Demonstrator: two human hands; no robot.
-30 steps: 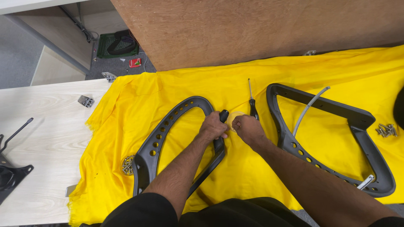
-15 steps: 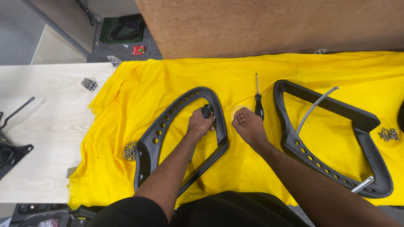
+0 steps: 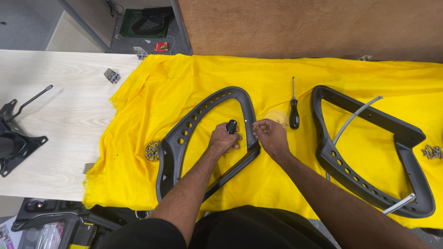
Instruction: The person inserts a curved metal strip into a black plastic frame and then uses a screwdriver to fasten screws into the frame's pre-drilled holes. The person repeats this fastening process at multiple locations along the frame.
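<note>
The left hand (image 3: 224, 138) is clenched around a short black tool handle (image 3: 231, 126), held upright inside the black perforated plastic armrest frame (image 3: 194, 124). The right hand (image 3: 271, 137) pinches that frame's right rail just beside it, fingers closed on the edge. The frame lies flat on the yellow cloth (image 3: 286, 69) covering the worktop, long axis running diagonally toward the person. A black-handled screwdriver (image 3: 294, 113) lies just beyond the right hand.

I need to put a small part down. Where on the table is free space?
Bare wood lies between the black bracket and the cloth edge. Bare cloth also runs above the left frame. It is crowded around both hands, the screwdriver and the right frame.
</note>
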